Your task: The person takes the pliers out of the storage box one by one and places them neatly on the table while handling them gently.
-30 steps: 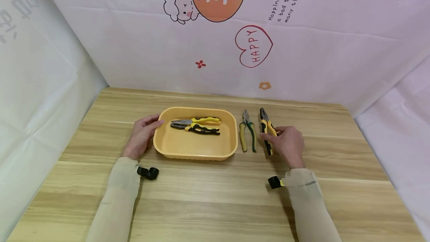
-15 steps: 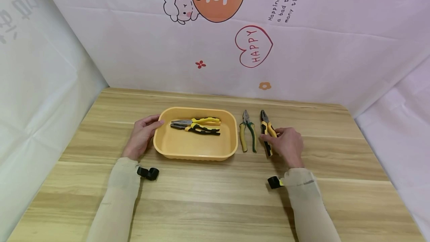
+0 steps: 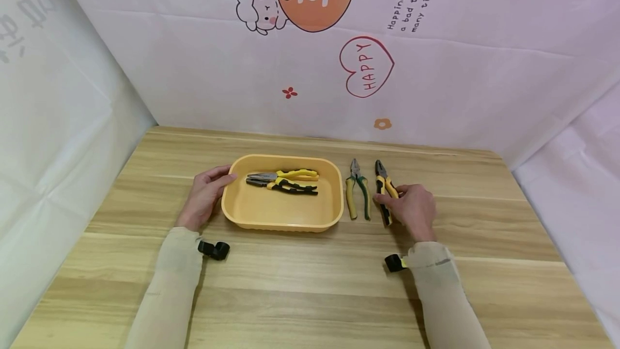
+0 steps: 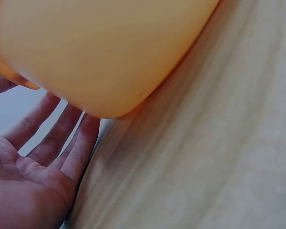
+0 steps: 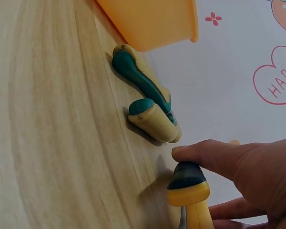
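My left hand point(image 3: 205, 193) holds the left end of a yellow plastic tray point(image 3: 281, 227), thumb over the rim and fingertips against the outer wall point(image 4: 100, 57). Inside the tray lie long-nose pliers point(image 3: 295, 174) with yellow handles and, beside them, pliers point(image 3: 288, 188) with black-and-yellow handles. My right hand point(image 3: 414, 206) grips combination pliers point(image 3: 382, 183) by their black-and-yellow handles point(image 5: 188, 188), jaws pointing away from me. Whether these pliers touch the table cannot be told. Between them and the tray lie green-and-tan-handled pliers point(image 3: 358, 190), handles spread.
Everything stands on a wood-grain table point(image 3: 300, 295). A white printed cloth point(image 3: 310, 69) hangs behind its back edge, and another white cloth point(image 3: 63, 139) hangs on the left. Each sleeve has a small black wrist camera point(image 3: 394, 263).
The right hand and the pliers it grips have shifted very slightly towards me, and the hand a touch left. My left hand and the tray have stayed in place.
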The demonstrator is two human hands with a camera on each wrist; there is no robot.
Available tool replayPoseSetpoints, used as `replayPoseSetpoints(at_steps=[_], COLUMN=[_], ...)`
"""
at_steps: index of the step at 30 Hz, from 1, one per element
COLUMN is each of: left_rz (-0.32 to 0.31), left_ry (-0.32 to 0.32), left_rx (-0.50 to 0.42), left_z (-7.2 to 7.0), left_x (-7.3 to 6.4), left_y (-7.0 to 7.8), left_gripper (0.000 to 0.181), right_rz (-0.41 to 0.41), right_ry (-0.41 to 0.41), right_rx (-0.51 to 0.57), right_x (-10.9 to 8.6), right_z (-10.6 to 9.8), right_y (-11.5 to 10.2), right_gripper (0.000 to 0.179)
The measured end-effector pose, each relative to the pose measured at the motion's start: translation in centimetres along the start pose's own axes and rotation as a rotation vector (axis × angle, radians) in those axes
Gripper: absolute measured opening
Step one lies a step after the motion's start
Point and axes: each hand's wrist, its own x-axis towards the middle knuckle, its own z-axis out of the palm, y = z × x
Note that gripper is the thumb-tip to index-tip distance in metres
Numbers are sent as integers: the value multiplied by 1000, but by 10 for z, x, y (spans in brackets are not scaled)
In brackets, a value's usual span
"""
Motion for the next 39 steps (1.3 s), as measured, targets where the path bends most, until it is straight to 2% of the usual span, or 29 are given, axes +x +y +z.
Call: replayPoseSetpoints(at_steps=[16, 24, 39], left_rz=[4, 5, 9], left_ry=[11, 6, 9], left_rx=[-2, 3, -7], left_z=[1, 1, 1], left_x=[1, 1, 1], left_y=[-1, -1, -1], left_gripper=[51, 52, 52], right_rz=[31, 18, 27], right_ry=[6, 25, 6], right_rx=[-16, -24, -58], right_x=[2, 2, 1], right_z=[3, 6, 7], right_y=[-2, -4, -6], right_gripper=[70, 68, 76])
